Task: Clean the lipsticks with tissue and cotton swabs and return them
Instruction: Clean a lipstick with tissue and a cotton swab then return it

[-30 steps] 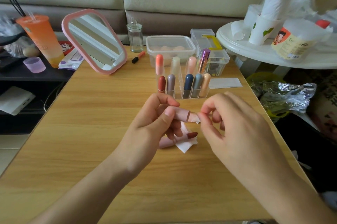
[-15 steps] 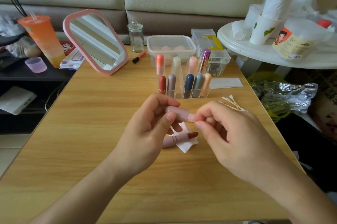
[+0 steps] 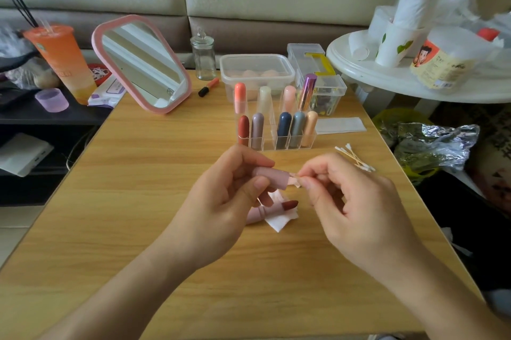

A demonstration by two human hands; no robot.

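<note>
**Gently does it: a cap gets its wipe while the lipstick waits on tissue**

A person seated at a wooden surface (image 3: 138,201) works on a dusty-pink lipstick cap (image 3: 272,177), held on its side above the surface with its open mouth turned to the right. The left hand (image 3: 221,201) has its grip clamped on the cap, thumb below and fingertips above, which leaves the opening free and steady. The right hand (image 3: 356,207) meets it there, its grip pinched together on a small pale wad (image 3: 294,181) at the cap's mouth. It looks like twisted tissue, though it is too small to be sure.

The open lipstick (image 3: 265,211) that appears to belong to the cap lies just below the hands. Its dark red tip rests on a white tissue square (image 3: 279,222), seemingly so the colour marks the paper and not the wood.

Cotton swabs (image 3: 355,158) lie loose just beyond the right hand, within easy reach for the tighter corners. A folded tissue (image 3: 340,125) sits farther back.

Behind the hands stands the clear organiser (image 3: 276,143), with capped lipsticks upright in two rows. One front slot between the mauve and navy tubes looks vacant, probably the place this lipstick goes back to once it is capped. By that reckoning the cleaning of this one is under way and its return is not yet done.
</note>
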